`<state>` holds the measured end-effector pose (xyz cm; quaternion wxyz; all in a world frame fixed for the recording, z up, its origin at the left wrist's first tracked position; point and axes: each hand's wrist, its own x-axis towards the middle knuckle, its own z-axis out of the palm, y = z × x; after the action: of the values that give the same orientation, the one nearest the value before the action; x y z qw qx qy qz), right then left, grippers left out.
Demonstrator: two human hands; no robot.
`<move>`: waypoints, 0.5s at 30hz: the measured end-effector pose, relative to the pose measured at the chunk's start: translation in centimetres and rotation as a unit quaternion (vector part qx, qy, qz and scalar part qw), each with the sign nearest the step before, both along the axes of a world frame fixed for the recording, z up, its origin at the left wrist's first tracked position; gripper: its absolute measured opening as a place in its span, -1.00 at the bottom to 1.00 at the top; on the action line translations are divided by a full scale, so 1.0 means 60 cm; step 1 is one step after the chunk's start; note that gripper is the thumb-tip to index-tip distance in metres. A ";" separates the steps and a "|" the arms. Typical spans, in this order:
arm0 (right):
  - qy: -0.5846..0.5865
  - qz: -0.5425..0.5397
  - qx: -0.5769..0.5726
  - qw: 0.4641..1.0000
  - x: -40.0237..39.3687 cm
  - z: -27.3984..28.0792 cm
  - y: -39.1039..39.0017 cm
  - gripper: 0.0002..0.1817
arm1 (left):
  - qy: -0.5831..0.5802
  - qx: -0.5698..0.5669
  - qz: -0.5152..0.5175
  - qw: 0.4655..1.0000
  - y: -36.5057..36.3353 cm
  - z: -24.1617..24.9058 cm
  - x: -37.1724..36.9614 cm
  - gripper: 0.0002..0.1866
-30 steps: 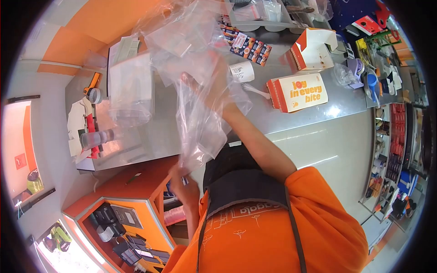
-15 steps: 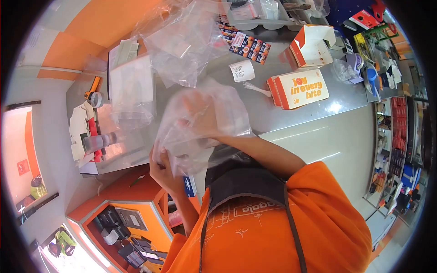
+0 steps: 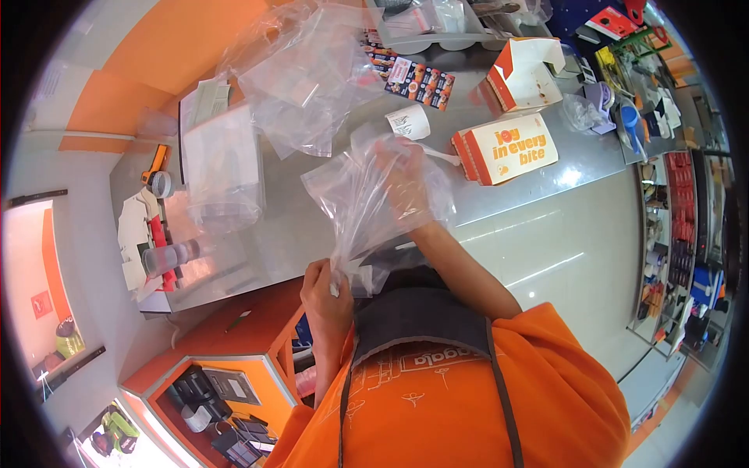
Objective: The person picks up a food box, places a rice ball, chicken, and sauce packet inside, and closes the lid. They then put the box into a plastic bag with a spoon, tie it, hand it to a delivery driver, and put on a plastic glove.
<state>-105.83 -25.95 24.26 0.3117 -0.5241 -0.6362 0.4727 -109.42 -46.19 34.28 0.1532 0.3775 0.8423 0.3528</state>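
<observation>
The left hand (image 3: 326,290) is closed, pinching the lower end of a clear bag (image 3: 367,207) just above the apron. The right hand (image 3: 406,183) is inside that bag with its fingers spread, so the plastic drapes over it. The bag stretches between the two hands, above the near edge of the worktop (image 3: 312,210).

Two orange boxes stand on the worktop to the right: one printed box (image 3: 507,148) near the right hand, and one open box (image 3: 527,70) behind it. One paper slip (image 3: 408,122) lies just beyond the bag. A loose heap of clear bags (image 3: 304,78) sits farther back, too tangled to count. One stack of plastic cups (image 3: 168,256) lies at the left.
</observation>
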 end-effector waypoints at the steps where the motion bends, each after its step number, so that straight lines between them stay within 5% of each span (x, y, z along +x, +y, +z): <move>1: -0.005 -0.034 -0.038 0.999 -0.020 -0.028 -0.009 -0.17 | -0.076 0.046 0.052 0.995 0.004 0.011 -0.001 -0.80; 4: -0.035 -0.118 -0.148 0.981 -0.073 -0.116 -0.050 -0.23 | -0.281 0.203 0.184 0.920 0.016 0.029 -0.011 -0.81; 7: -0.165 0.096 -0.155 0.969 -0.038 -0.106 -0.105 -0.41 | -0.441 0.322 0.327 0.771 0.024 0.000 -0.028 -0.73; 10: -0.169 0.550 -0.033 0.817 0.056 0.018 -0.152 -0.56 | -0.369 0.294 0.341 0.814 0.015 -0.059 -0.047 -0.66; 13: 0.154 0.711 -0.133 0.673 0.145 0.228 -0.075 -0.73 | -0.297 0.200 0.252 0.899 0.027 -0.030 -0.064 -0.63; 15: 0.207 0.535 -0.164 0.803 0.229 0.289 0.023 -0.71 | -0.260 0.148 0.234 0.925 0.040 -0.009 -0.060 -0.53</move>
<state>-92.07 -24.56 41.62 0.0435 -0.0339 -0.6492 0.7586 -113.02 -43.79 33.72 0.2226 0.0832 0.7754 0.5851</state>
